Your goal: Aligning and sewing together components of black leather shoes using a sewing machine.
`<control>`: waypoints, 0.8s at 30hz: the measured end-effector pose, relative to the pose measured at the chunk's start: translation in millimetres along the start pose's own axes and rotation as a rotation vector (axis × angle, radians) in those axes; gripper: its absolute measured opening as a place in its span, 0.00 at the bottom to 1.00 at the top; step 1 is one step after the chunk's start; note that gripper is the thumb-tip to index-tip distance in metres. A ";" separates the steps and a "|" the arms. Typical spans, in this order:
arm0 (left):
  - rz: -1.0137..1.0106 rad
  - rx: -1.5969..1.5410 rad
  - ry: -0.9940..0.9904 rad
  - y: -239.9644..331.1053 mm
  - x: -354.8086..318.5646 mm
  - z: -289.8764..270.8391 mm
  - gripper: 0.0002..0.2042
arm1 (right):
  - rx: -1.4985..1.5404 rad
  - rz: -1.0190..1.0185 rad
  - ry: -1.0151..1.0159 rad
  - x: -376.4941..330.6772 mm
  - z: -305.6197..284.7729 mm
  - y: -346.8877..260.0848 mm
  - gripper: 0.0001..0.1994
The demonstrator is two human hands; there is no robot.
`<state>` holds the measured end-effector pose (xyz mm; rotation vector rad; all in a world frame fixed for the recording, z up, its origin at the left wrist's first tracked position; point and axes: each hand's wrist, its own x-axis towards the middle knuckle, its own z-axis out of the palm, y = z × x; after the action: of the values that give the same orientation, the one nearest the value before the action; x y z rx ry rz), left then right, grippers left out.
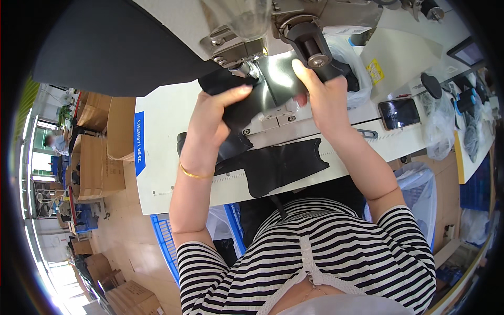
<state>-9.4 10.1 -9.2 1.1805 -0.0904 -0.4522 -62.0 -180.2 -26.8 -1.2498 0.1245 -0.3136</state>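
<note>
Black glossy sheet [283, 90] — in left grip [211, 111], right grip [329, 105]

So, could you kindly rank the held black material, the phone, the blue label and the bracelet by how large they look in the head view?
1. Held black material, though partly covered
2. Phone
3. Blue label, longer than the phone but smaller in area
4. Bracelet
</note>
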 end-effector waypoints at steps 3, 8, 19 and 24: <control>0.136 0.052 -0.049 -19.3 -24.3 3.5 0.14 | 0.092 -0.337 -0.002 -28.0 -1.2 21.6 0.10; 0.094 0.087 -0.042 -49.8 -54.8 1.4 0.13 | 0.064 -0.031 -0.170 -61.3 -10.4 33.0 0.11; -0.004 -0.219 0.049 -64.6 -70.9 28.7 0.12 | -0.018 -0.150 -0.226 -73.6 -12.7 44.6 0.11; 0.077 -0.142 0.087 -67.0 -68.1 28.5 0.13 | -0.035 -0.162 -0.214 -76.3 -10.9 42.8 0.11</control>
<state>-99.4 -8.7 -47.6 1.0516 -0.0280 -0.3334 -130.3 -155.2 -76.6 -1.3235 -0.1560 -0.3161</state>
